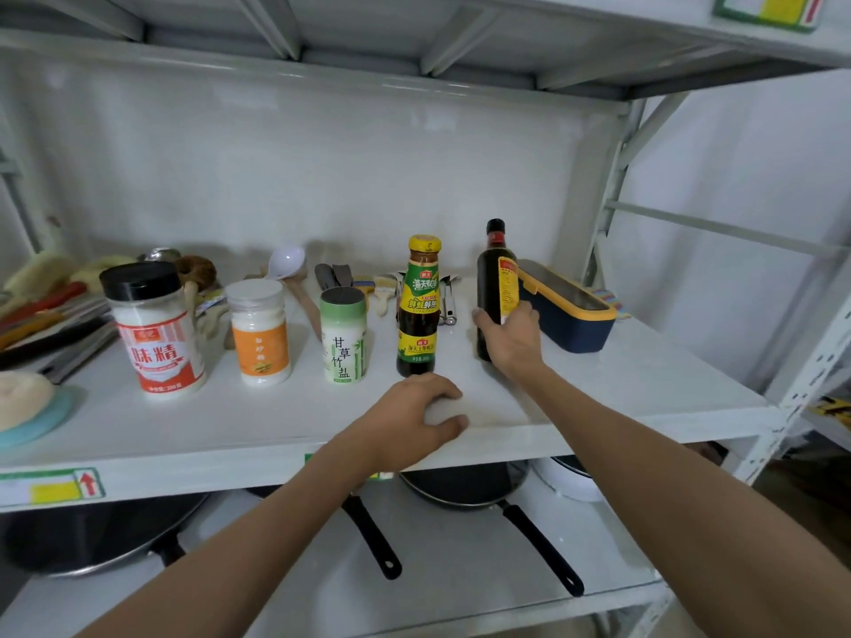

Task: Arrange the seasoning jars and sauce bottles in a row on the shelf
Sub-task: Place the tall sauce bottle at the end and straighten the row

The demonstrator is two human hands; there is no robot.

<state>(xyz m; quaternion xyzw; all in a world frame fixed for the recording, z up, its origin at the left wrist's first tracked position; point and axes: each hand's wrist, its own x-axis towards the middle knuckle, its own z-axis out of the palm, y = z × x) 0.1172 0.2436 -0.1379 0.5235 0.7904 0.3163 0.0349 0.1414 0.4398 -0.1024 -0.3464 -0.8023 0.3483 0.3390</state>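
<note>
Shelf (pixel 598 389) is occupied by five upright containers in a row: red-labelled jar (pixel 154 329), orange-labelled jar (pixel 260 333), green-labelled jar (pixel 344 343), oyster sauce bottle (pixel 418 310), dark bottle (pixel 495 287). The dark bottle, at the row's right end, is clasped by the right hand (pixel 509 336). The left hand (pixel 414 416) is rested, holding nothing, fingers curled, near the front edge.

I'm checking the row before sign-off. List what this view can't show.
Head view only:
- Dark bottle: lower front hidden by the right hand; base contact with the shelf unclear.
- Its yellow label: turned sideways, print too small.
- Utensils at the back: partly hidden behind the jars.
- Pans below: cut off by the shelf edge.
- Left hand: palm hidden.
</note>
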